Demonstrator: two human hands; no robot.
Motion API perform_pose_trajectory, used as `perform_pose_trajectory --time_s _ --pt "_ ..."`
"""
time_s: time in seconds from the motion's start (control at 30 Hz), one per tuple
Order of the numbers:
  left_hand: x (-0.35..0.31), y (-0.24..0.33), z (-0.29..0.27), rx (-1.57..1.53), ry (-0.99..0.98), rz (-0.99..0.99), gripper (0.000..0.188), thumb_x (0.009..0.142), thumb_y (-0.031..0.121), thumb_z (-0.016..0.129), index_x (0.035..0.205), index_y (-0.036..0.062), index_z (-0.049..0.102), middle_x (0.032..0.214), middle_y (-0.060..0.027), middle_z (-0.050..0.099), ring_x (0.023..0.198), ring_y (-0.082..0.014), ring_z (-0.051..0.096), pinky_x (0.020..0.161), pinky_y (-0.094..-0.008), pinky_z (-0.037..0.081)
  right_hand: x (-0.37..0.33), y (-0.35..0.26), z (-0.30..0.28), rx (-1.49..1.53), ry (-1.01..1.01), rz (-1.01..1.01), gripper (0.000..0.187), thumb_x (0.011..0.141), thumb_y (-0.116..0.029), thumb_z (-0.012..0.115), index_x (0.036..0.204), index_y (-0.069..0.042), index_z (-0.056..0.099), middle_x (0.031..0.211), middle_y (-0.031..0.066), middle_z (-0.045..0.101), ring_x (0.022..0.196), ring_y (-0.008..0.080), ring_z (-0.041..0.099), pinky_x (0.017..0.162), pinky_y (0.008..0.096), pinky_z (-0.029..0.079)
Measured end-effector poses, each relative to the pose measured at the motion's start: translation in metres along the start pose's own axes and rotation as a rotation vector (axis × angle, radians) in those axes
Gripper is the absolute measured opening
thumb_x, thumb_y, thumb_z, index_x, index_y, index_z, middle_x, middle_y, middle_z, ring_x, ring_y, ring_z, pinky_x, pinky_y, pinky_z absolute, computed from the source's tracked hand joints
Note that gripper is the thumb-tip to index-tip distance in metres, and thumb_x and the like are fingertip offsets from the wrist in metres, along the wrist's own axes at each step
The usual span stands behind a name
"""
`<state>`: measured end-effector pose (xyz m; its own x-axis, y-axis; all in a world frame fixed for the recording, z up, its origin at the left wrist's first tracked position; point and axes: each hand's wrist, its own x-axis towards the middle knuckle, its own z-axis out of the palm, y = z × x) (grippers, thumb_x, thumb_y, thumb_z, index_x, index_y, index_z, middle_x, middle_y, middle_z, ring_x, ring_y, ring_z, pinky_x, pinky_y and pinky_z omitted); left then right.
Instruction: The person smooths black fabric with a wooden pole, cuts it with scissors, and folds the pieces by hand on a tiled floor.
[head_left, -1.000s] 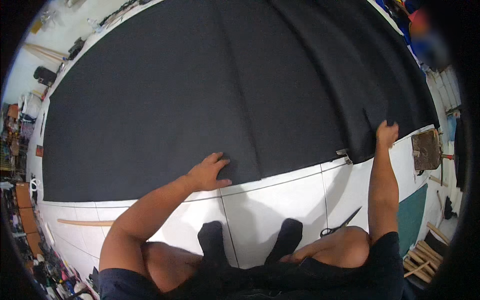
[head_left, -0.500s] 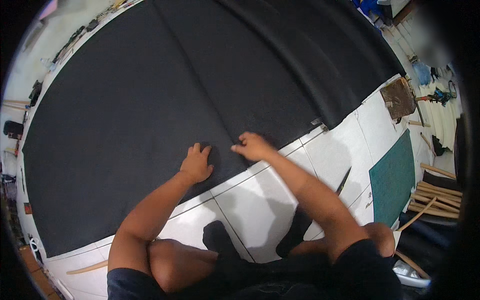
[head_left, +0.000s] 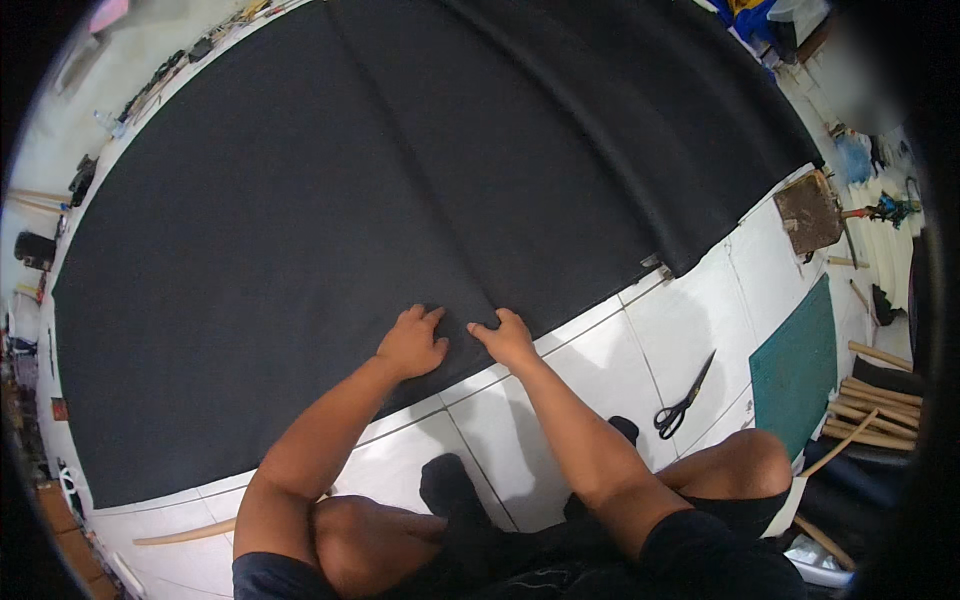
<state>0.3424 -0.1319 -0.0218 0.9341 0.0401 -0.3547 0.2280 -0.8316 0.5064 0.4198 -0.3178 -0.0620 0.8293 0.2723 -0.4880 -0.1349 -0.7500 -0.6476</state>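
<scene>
White square floor tiles (head_left: pixel 590 370) lie under me, and a big black sheet of cloth (head_left: pixel 400 200) is spread flat over most of them. Its near edge runs slanting from 8 o'clock up to 2 o'clock, and both my hands sit on that edge, close together.

My left hand (head_left: pixel 410 343) lies flat and open on the cloth, holding nothing. My right hand (head_left: pixel 505 338) is just beside it, toward 3 o'clock, with its fingers bent at the edge where a long fold starts. That fold runs away from me toward 12 o'clock. I cannot tell if the fingers pinch the cloth.

Black-handled scissors (head_left: pixel 683 398) lie on the tiles at 4 o'clock, nearer my right hand.
</scene>
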Motion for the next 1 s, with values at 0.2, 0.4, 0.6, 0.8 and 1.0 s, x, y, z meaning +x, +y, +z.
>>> perform_pose_trajectory --time_s 0.2,0.4,0.6,0.8,1.0 --pt "0.006 -0.011 0.006 -0.067 0.035 -0.034 0.062 0.092 0.039 0.064 0.142 0.0034 0.053 0.128 -0.0256 0.060 0.124 -0.0417 0.055 0.107 -0.0466 0.043 -0.026 -0.019 0.007 -0.061 0.073 -0.123 0.043 0.089 -0.027 0.071 0.112 0.001 0.048 0.105 0.0278 0.068 0.098 0.0473 0.067 0.084 0.0536 0.053" --pt "0.024 0.011 -0.010 -0.772 -0.107 -0.379 0.063 0.096 0.053 0.056 0.122 -0.0037 0.063 0.102 -0.0181 0.069 0.094 -0.0276 0.067 0.091 -0.0364 0.050 -0.042 -0.028 0.013 -0.109 0.140 -0.373 0.033 0.090 -0.024 0.070 0.102 -0.003 0.047 0.091 0.0195 0.067 0.086 0.0425 0.069 0.073 0.0522 0.056" --pt "0.027 0.017 -0.026 -0.800 -0.159 -0.417 0.045 0.093 0.044 0.065 0.105 0.0013 0.066 0.089 -0.0099 0.066 0.080 -0.0189 0.058 0.074 -0.0331 0.046 -0.064 -0.041 0.014 -0.118 0.109 -0.555 0.048 0.089 -0.028 0.074 0.119 0.003 0.053 0.108 0.0181 0.062 0.095 0.0340 0.069 0.076 0.0431 0.058" --pt "0.029 -0.007 -0.032 -0.738 -0.185 -0.470 0.030 0.093 0.026 0.067 0.104 -0.0006 0.065 0.090 -0.0085 0.068 0.077 -0.0182 0.064 0.066 -0.0340 0.051 -0.077 -0.039 0.022 -0.067 0.001 -0.666 0.080 0.089 -0.043 0.072 0.140 0.011 0.043 0.135 0.0257 0.049 0.120 0.0383 0.056 0.094 0.0453 0.055" --pt "0.027 -0.008 -0.027 -0.830 -0.160 -0.410 0.029 0.093 0.023 0.067 0.103 -0.0037 0.067 0.089 -0.0119 0.070 0.079 -0.0191 0.066 0.070 -0.0336 0.053 -0.080 -0.031 0.026 0.008 0.042 -0.675 0.067 0.092 -0.043 0.069 0.131 0.009 0.056 0.133 0.0231 0.054 0.117 0.0367 0.059 0.093 0.0446 0.054"
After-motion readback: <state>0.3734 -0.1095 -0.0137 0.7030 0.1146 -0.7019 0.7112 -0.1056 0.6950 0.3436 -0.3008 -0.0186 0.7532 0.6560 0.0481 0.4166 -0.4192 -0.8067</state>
